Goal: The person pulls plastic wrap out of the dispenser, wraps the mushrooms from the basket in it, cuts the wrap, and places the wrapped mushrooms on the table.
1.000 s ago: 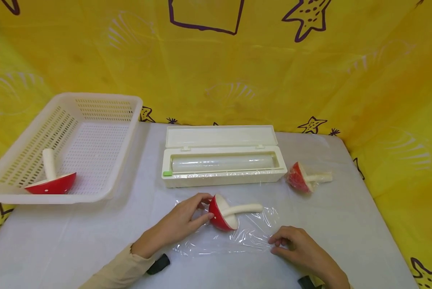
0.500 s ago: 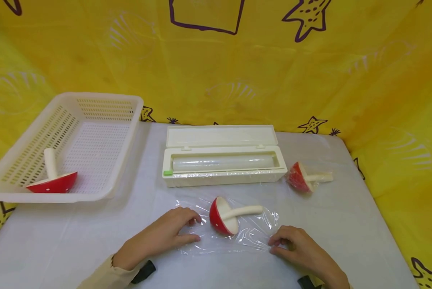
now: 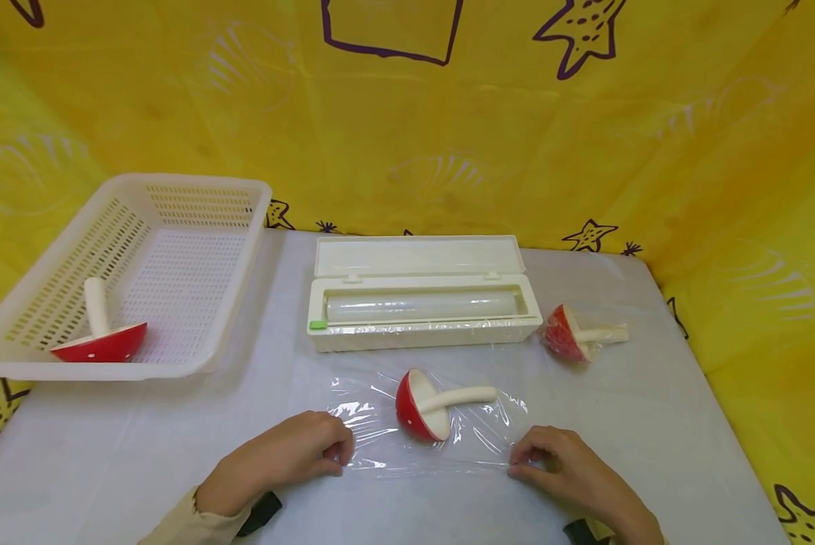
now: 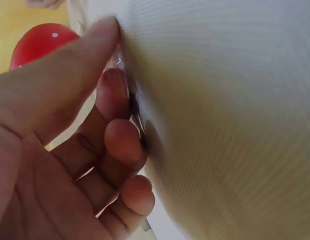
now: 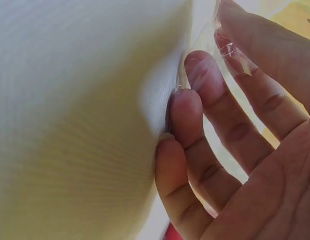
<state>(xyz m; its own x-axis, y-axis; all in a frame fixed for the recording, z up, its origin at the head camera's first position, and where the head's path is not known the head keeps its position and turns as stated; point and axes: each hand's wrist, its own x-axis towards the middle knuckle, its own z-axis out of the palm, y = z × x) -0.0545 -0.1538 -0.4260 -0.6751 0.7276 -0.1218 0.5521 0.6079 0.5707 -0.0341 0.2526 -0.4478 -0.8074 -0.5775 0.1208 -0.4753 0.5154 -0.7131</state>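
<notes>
A sheet of cling film lies on the table, wrinkled and shiny. On it rests a red mushroom-shaped ladle with white dots, a white inside and a white handle pointing right. My left hand pinches the film's near left corner between thumb and fingers. At the near right corner, my right hand pinches the film too; in the right wrist view the clear film shows between thumb and index finger. The left wrist view shows part of the red bowl beyond the left thumb.
Behind the film stands an open white cling film dispenser with a roll inside. To its right lies another red mushroom-shaped ladle wrapped in film. A white plastic basket at the left holds a third one. A yellow curtain hangs behind.
My left hand has let go of the ladle's bowl, moved left and toward me, and taken the film's near left corner. My right hand stays at its corner.
</notes>
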